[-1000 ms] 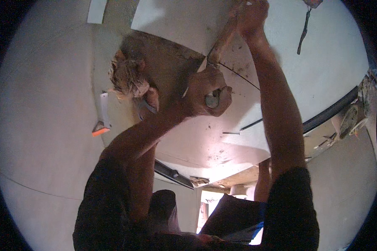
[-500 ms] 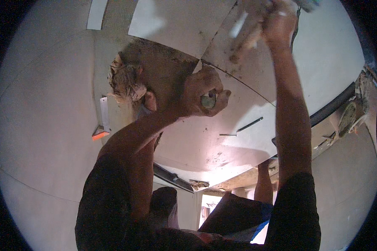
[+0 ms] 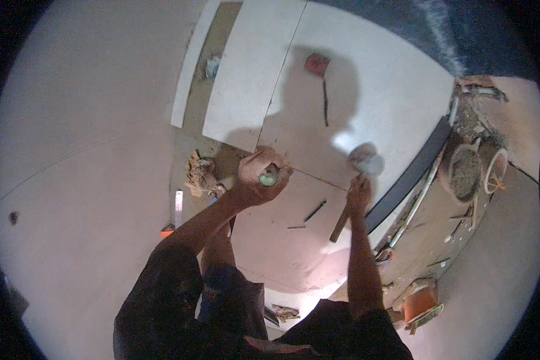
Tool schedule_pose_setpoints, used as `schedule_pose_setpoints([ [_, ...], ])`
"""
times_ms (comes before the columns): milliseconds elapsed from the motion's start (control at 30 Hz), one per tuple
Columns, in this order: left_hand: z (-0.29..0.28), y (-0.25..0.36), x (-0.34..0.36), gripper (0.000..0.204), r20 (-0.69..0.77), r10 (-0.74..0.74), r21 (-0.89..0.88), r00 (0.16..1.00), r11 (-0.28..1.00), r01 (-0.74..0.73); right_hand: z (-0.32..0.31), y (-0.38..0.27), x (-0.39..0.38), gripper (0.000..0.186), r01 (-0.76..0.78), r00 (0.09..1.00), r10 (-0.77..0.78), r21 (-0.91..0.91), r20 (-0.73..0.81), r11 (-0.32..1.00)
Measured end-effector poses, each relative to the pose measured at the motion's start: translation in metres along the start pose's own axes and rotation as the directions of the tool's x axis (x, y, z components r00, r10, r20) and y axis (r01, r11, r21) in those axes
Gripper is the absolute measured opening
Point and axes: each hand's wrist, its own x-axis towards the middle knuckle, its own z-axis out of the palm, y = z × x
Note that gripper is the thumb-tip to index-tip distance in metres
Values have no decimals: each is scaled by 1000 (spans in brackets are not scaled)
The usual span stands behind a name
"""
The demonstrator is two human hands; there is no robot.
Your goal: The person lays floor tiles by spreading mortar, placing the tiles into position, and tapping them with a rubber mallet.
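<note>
My left hand (image 3: 259, 174) is closed around a rounded pale green thing (image 3: 268, 176), mostly hidden by the fingers, above the join between large white tiles (image 3: 336, 174). To the right, my right hand (image 3: 359, 195) grips a mallet by its wooden handle (image 3: 340, 225). The mallet's pale head (image 3: 372, 163) is blurred and sits just beyond the fist, over the tile. A short dark pen-like stick (image 3: 315, 210) lies on the tile between my hands. Crumpled brown paper (image 3: 200, 173) rests left of my left hand.
Further off lie a red thing (image 3: 317, 63) and a dark thin rod (image 3: 326, 103). An orange-ended tool (image 3: 168, 230) is at left. Along the right are a dark strip (image 3: 411, 174), a mortar-filled bucket (image 3: 465, 174) and an orange bucket (image 3: 420, 306).
My right hand has come down from high up with the mallet, nearer to me. The view has shifted, showing more floor at right. My left hand still holds the pale green thing.
</note>
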Motion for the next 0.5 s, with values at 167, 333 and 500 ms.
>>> schedule_pose_setpoints([
  [167,-4,39,32,23,125,-109,104,986,990,96,-2,1,-24,34,110,994,-100,-229,53,967],
  [333,-3,4,98,24,258,-119,37,959,993,114,15,9,-41,41,131,991,-123,-329,46,935],
  [500,5,-133,238,15,44,440,242,897,866,-437,40,-25,-40,26,144,988,-155,-287,-15,947],
])
